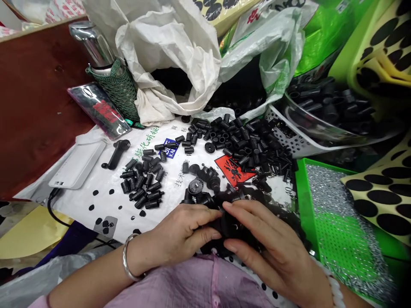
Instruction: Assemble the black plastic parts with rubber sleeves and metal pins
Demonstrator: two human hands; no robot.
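Observation:
Low in front of me, my left hand (pixel 186 231) pinches the near side of a round black plastic part (pixel 228 224). From the other side, the fingertips and thumb of my right hand (pixel 272 246) close around the same part; its details are mostly hidden. Just beyond my hands lies a heap of black plastic pieces, among them a black disc with holes (pixel 195 186). A small pile of short black cylinders with narrow tips (pixel 144 179) lies left of it. Farther back spreads a larger pile of hollow black cylinders (pixel 237 137).
A black crank handle (pixel 117 155), a white power bank (pixel 78 162) and a phone (pixel 99 110) lie left. At the back stand a bottle (pixel 109 68) and a white sack (pixel 167 51). On the right are a green tray (pixel 300 188) of small metal pieces and a clear bowl (pixel 316 124).

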